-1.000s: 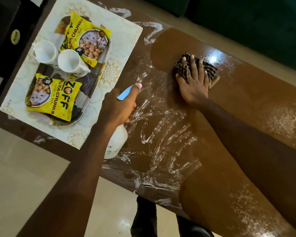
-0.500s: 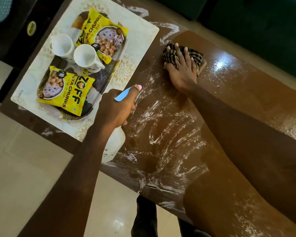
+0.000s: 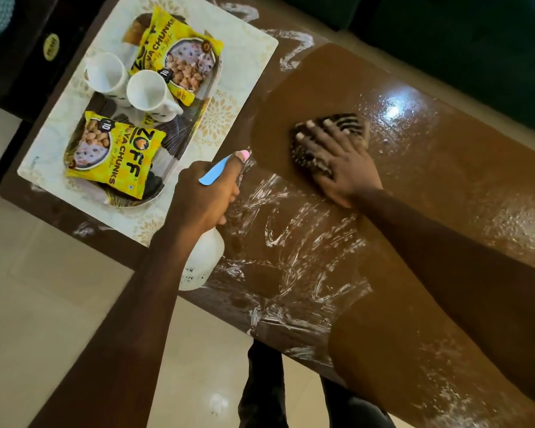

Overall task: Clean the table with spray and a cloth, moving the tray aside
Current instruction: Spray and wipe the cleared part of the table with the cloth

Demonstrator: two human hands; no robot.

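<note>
glossy cream floor (image 3: pixel 44 304), dark green sofa (image 3: pixel 464 41)

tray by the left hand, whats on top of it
On the tray stand two white cups, between a far yellow packet and a near yellow packet. They cover most of its surface; anything beneath the packets is hidden.

Two cups (image 3: pixel 107 74) (image 3: pixel 147 91), two packets (image 3: pixel 179 54) (image 3: pixel 115 156), one tray (image 3: pixel 176 139), one spray bottle (image 3: pixel 203 261), one cloth (image 3: pixel 349 125)

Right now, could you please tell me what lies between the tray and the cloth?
In the head view, only the placemat's patterned margin and a wiped strip of table separate the tray from the cloth.
</note>
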